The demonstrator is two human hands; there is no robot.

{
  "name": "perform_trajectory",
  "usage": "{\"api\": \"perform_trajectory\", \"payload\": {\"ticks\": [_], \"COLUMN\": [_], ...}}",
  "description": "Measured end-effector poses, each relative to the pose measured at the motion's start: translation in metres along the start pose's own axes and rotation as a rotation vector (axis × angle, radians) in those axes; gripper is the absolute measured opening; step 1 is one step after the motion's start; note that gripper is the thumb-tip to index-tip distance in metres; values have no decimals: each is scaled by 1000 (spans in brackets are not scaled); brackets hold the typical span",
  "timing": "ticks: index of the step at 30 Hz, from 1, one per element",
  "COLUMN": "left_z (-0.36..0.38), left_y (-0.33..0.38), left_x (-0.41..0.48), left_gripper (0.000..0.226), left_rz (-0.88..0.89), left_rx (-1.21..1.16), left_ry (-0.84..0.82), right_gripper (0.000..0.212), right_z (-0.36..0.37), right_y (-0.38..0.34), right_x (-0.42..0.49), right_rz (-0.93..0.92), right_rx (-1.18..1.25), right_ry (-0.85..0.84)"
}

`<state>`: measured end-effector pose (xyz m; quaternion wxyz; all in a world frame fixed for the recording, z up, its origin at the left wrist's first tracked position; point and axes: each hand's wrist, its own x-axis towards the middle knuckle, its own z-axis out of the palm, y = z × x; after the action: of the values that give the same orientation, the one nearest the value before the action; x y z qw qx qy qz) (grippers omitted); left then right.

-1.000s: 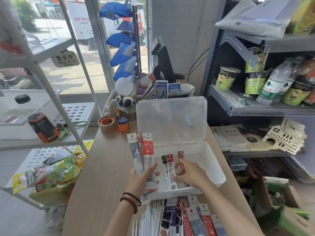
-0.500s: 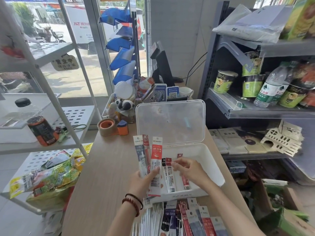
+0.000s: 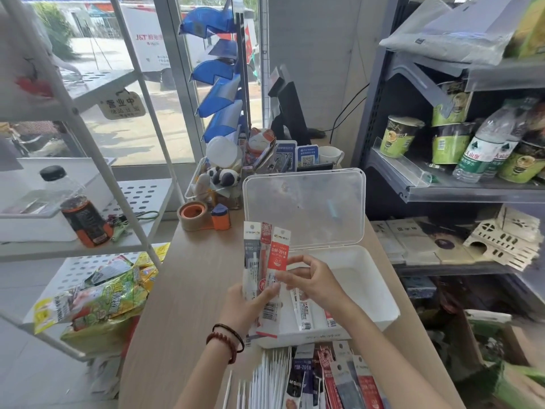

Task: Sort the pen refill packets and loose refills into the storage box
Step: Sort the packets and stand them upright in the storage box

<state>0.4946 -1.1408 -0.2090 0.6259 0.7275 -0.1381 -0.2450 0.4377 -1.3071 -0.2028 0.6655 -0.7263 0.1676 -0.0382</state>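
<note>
Clenching three upright refill packets (image 3: 267, 261), the left hand (image 3: 246, 308) sat at nine o'clock from the right hand (image 3: 314, 283), whose grip was unclear

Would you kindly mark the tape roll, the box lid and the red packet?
tape roll (image 3: 188, 223), head view, outer side.
box lid (image 3: 303, 208), head view, lid centre.
red packet (image 3: 278, 255), head view, red label.

White storage box (image 3: 380, 290) open, packets (image 3: 302, 309) flat inside. You hold three packets (image 3: 278, 252) fanned upright. More packets (image 3: 345, 376), loose refills (image 3: 271, 376) before box.
</note>
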Motion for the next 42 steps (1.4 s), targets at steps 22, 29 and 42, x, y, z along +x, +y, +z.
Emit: {"api": "perform_trajectory", "payload": {"ticks": [22,29,42], "left_z": [-35,-35,-41], "left_y": [-23,-28,-28], "left_x": [-3,-6,-15], "left_gripper": [14,8,12], "left_rz": [-287,-297,-279], "left_rx": [-330,-402,-435], "left_ry": [193,180,169], "right_gripper": [26,47,27], "right_z": [34,37,33], "right_y": [58,63,55], "right_x": [31,35,23], "right_rz": [105,81,21], "right_rx": [-519,-869,-778], "right_ry": [-68,-133,-100]}}
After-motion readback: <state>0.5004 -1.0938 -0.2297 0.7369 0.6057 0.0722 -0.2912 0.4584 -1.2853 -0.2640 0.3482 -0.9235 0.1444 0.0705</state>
